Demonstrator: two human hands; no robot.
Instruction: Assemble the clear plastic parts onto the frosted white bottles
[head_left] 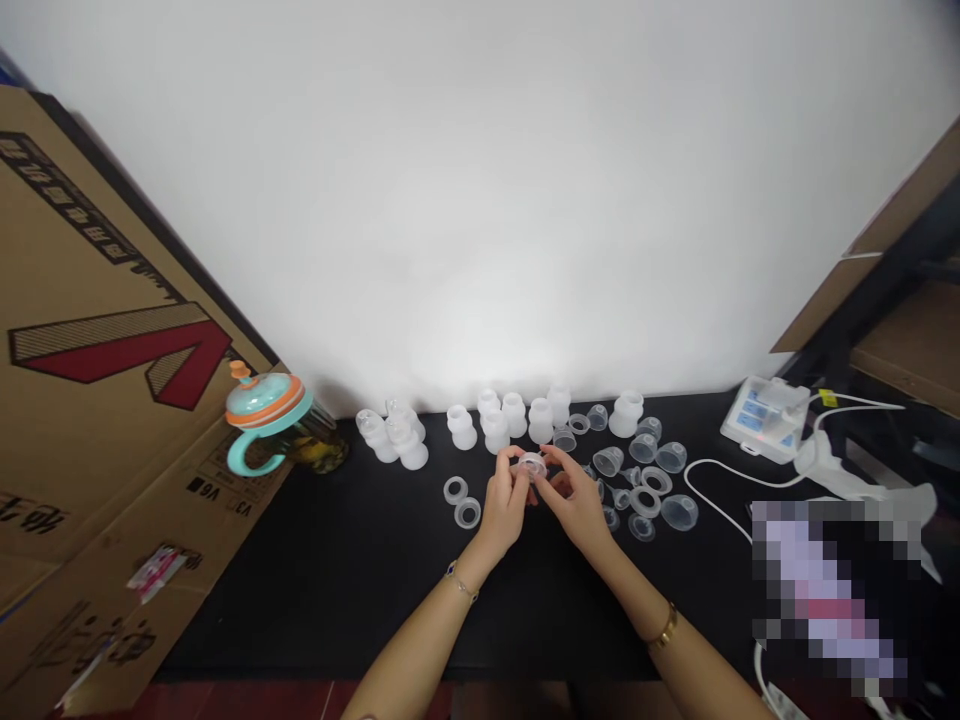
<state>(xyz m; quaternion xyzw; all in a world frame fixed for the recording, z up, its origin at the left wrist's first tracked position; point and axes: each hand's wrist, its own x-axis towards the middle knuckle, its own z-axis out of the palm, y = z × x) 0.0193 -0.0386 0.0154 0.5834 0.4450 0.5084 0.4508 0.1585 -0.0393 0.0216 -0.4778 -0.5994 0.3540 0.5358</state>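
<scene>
While your two hands meet over the black table point(337, 590), the fingers of your left hand point(505, 497) and right hand point(574, 498) pinch one translucent ring point(532, 464) between them, in front of the bottles. Five loose rings lie on the tabletop: two point(467, 513) sit just beside your left hand, and three point(645, 501) lie to the right among the clear parts. You have ten white bottles before you, all upright along the wall point(480, 200): three capped bottles point(409, 448) with clear domes stand grouped at the left, and seven uncapped bottles point(462, 430) stand from the middle toward the right. Around your right hand you can count at least six clear cups point(679, 512), plus several smaller clear pieces point(621, 498) whose exact number you cannot tell, as your hand covers some. One lidded jug point(289, 430) stands at the far left beside a cardboard box point(97, 400), and one white power strip point(765, 418) lies at the right. You wear one bracelet on each wrist.
</scene>
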